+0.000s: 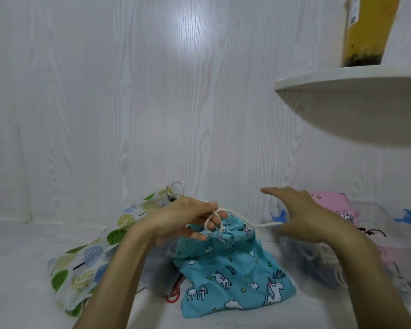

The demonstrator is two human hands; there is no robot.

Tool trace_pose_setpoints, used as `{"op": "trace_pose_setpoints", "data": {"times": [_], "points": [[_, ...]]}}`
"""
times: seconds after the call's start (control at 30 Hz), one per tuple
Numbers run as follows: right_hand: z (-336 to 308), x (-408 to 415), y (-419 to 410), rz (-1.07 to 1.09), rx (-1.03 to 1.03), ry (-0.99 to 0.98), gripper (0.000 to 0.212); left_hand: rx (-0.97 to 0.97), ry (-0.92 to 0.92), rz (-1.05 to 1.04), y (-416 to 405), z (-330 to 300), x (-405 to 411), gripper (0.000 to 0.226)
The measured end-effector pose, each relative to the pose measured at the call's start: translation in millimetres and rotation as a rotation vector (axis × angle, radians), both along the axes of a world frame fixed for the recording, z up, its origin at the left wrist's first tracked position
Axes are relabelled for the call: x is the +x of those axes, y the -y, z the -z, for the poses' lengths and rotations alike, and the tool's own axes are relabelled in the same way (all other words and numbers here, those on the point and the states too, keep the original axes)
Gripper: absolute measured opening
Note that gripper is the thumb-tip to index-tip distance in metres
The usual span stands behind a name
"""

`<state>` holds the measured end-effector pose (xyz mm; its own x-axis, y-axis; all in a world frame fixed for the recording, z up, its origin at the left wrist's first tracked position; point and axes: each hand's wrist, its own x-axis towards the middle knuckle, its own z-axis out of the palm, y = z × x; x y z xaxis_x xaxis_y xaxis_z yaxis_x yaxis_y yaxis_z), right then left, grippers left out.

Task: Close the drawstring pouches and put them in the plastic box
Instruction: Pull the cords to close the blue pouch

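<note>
Both hands pull cord (247, 218) taut: left (185, 218) looped, right (301, 214) pinching

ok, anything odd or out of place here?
Nothing spilled or damaged. The blue pouch has its neck gathered, with the cord stretched between the left hand and right hand. A red cord pokes out from under the heap by the tree-print pouch.

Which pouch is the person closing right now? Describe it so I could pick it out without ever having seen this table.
Start at the white wood-grain wall and look down to the pile of cloth bags in front of it. Between the tree-print pouch and the clear plastic box holding a pink pouch lies the blue pouch. It alone shows white unicorns, and both hands pull its cream drawstring.
</note>
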<state>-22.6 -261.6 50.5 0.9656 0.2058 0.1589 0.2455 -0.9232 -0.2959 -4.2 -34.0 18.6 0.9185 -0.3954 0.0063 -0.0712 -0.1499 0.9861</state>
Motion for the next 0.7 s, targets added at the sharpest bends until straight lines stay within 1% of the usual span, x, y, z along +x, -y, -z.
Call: {"op": "trace_pose_setpoints", "data": {"times": [0.1,0.17,0.2,0.3,0.33,0.37,0.47,0.57,0.63,0.7], "points": [[-4.8,-11.9,-14.1,-0.201,0.059,-0.096,0.09,0.016,0.008,0.012,2.4,2.0,0.4,0.031],[1.7,-10.0,-27.0,-0.221,0.074,-0.132,0.082,0.009,0.005,0.015,2.6,3.3,1.3,0.031],[8.7,-3.8,-31.6,-0.213,0.084,-0.101,0.072,0.006,0.003,0.013,2.1,3.7,1.7,0.032],[23.5,12.9,-38.1,-0.172,0.21,0.065,0.025,-0.012,-0.011,0.001,-0.7,4.1,2.8,0.033],[24.7,16.2,-37.7,-0.161,0.248,0.096,0.016,-0.026,-0.02,-0.011,-1.5,4.1,3.1,0.031],[24.6,18.2,-36.4,-0.154,0.276,0.115,0.012,-0.043,-0.025,-0.03,-2.6,4.5,3.5,0.028],[16.9,13.5,-32.3,-0.21,0.348,0.13,0.008,-0.141,-0.043,-0.105,-3.7,5.8,4.6,0.022],[12.4,2.5,-35.7,-0.374,0.358,0.057,0.004,-0.338,-0.122,-0.165,-3.3,7.0,5.0,0.016],[15.3,2.1,-40.6,-0.399,0.371,0.037,0.012,-0.34,-0.119,-0.209,-4.8,7.7,4.0,0.015],[19.6,9.3,-42.5,-0.317,0.369,0.137,0.02,-0.304,-0.08,-0.226,-5.8,8.1,3.7,0.015]]}}
